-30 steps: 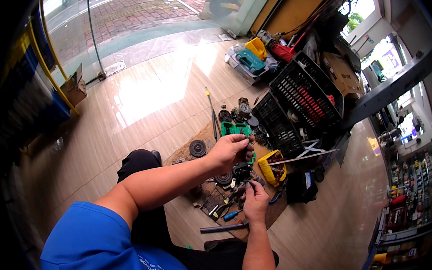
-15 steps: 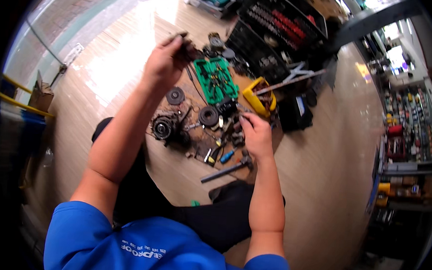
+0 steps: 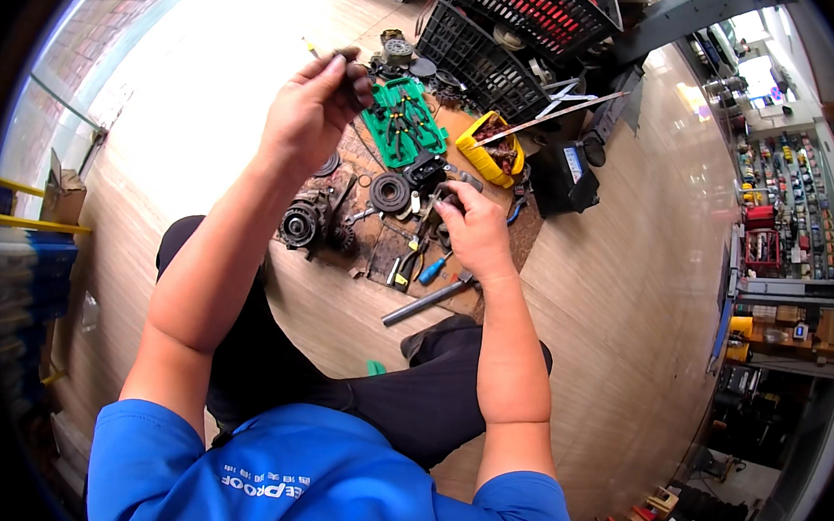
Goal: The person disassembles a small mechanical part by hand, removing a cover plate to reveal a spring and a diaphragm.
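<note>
My left hand [image 3: 314, 106] is raised at the far left of the parts, its fingers curled closed. A thin stick with a pale yellow end [image 3: 310, 48] pokes out beyond the fingertips; its kind is unclear. Over the right part of the work board, my right hand [image 3: 476, 228] is closed, thumb and fingers pinched at a small dark piece I cannot make out. Between the hands lie a dark ringed pulley [image 3: 390, 193], a black block-shaped part [image 3: 426, 170] and a green case [image 3: 378, 124] of pliers. A greasy round-faced machine unit [image 3: 303, 223] sits below my left hand.
Nearer me lie a blue-handled screwdriver [image 3: 433, 269] and a hammer with a grey bar handle [image 3: 424, 300]. A yellow container [image 3: 491, 150] with brownish contents stands right, by a black box [image 3: 560, 179]. Black crates [image 3: 487, 59] stand behind. A glass-fronted shelf [image 3: 788, 212] is far right.
The view has shifted, and the parts appear a little up and left. My left hand has turned slightly, showing the yellow-ended stick. My right hand stays among the parts, still pinched.
</note>
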A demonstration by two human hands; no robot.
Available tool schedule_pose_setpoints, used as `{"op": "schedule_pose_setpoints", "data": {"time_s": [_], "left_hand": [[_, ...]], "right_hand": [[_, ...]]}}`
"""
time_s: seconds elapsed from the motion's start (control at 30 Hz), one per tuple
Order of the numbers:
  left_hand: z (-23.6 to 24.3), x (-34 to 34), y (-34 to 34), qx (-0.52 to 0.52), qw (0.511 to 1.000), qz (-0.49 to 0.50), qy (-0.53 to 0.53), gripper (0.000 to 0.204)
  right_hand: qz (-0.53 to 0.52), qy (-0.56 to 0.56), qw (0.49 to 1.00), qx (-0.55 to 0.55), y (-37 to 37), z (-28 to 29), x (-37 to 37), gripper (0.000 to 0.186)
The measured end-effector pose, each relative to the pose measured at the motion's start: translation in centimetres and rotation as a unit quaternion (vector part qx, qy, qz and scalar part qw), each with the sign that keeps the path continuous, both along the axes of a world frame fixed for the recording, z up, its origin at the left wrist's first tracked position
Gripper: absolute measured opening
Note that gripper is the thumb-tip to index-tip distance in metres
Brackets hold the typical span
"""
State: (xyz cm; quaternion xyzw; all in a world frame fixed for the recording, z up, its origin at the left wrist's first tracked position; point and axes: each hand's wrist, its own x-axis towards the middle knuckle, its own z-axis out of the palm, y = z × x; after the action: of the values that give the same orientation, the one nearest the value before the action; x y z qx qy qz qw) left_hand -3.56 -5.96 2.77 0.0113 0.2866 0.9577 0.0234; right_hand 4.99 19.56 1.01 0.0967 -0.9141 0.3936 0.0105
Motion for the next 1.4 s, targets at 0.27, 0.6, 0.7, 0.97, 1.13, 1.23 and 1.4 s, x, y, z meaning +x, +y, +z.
{"op": "schedule_pose_setpoints", "data": {"time_s": [0.27, 0.6, 0.7, 0.97, 1.13, 1.23, 1.4], "left_hand": [[-1.9, 3.6, 4.2, -0.026, 0.994, -0.102, -0.041, 0.024], [-1.9, 4.1, 5.3, -0.039, 0.987, -0.149, -0.048, 0.028], [-1.6, 4.2, 5.5, -0.035, 0.986, -0.156, -0.054, 0.025], [-0.6, 4.4, 5.5, -0.047, 0.967, -0.248, -0.019, 0.020], [0.1, 4.7, 4.6, -0.119, 0.935, -0.335, -0.009, 0.018], [0.6, 4.8, 4.6, -0.209, 0.904, -0.372, 0.005, 0.016], [0.3, 4.7, 4.9, -0.441, 0.802, -0.392, 0.097, 0.017]], "right_hand": [[0.013, 0.110, 0.991, -0.076, -4.1, -0.7, 1.0, 0.028], [0.014, 0.083, 0.985, -0.151, -4.4, 0.8, 1.0, 0.028], [0.022, 0.097, 0.983, -0.151, -4.0, 1.0, 1.1, 0.027], [0.080, 0.089, 0.984, -0.130, -2.4, 0.9, 0.9, 0.015], [0.156, 0.112, 0.980, -0.042, -1.2, 1.9, 0.7, 0.010], [0.166, 0.121, 0.978, 0.036, -0.3, 1.3, 0.5, 0.011], [0.149, 0.122, 0.971, 0.140, 0.5, 0.7, 0.4, 0.011]]}}
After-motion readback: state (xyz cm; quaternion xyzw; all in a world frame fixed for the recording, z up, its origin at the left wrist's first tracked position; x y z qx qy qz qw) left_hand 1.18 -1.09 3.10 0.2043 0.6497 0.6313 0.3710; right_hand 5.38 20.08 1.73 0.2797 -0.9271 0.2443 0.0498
